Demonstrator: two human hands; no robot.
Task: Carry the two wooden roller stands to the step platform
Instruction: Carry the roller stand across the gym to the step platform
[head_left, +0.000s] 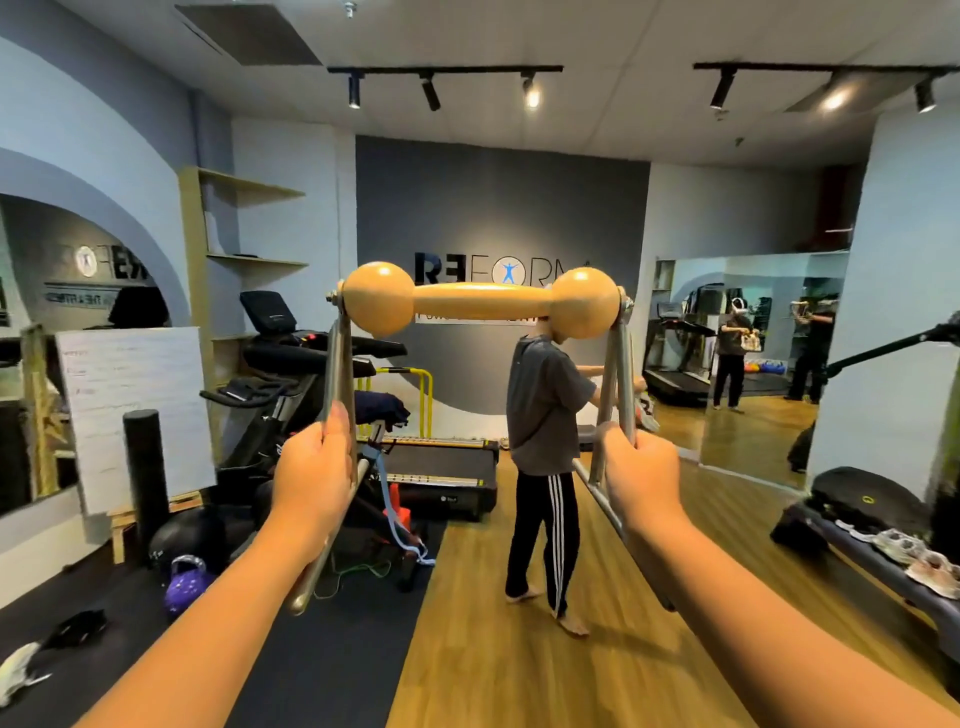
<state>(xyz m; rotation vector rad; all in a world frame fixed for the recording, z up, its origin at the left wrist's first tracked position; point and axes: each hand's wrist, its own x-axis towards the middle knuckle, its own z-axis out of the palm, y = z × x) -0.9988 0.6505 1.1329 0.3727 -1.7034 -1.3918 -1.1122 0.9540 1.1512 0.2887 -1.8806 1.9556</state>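
We stand on a wood floor (519, 670) beside a black mat (322, 649), facing a grey logo wall (498, 208), with shelves (249, 223) and treadmill (441, 467) left, mirror (753, 364) right, and track lights (441, 85) overhead.

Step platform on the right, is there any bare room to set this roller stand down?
The step platform looks crowded: a black bag at its far end, shoes along the top. Bare wood floor between the platform and the standing person is free.
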